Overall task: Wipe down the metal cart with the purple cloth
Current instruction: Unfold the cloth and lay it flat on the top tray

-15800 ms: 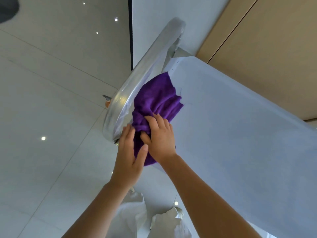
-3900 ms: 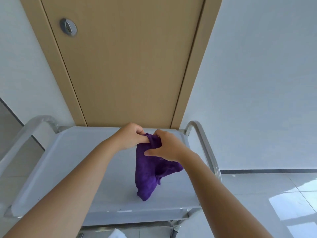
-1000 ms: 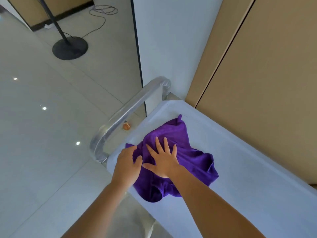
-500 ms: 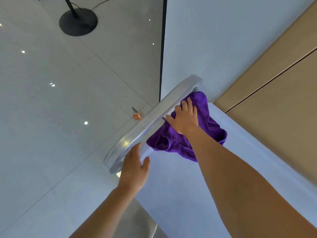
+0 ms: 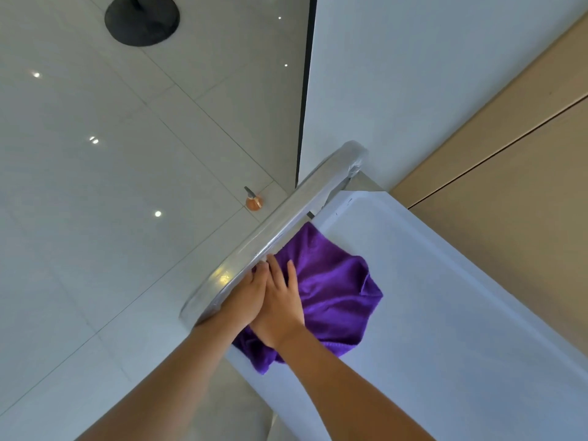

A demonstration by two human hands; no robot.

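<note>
The metal cart's flat top (image 5: 451, 313) runs from centre to lower right, with its tubular handle (image 5: 280, 230) along the left end. A crumpled purple cloth (image 5: 337, 291) lies on the top just inside the handle. My right hand (image 5: 281, 307) presses flat on the cloth's left part, fingers pointing toward the handle. My left hand (image 5: 243, 297) sits tight against the right one at the cloth's edge, beside the handle; its fingertips are hidden under the bar. A corner of the cloth hangs over the cart's near edge.
A tan wooden door (image 5: 509, 173) and a white wall (image 5: 413, 74) stand just behind the cart. On the tiled floor to the left are a small orange doorstop (image 5: 253, 201) and a black round stand base (image 5: 142, 19).
My right hand has dragged the cloth back from the far corner toward me along the handle. My left hand has moved up from the handle's near end to join it.
</note>
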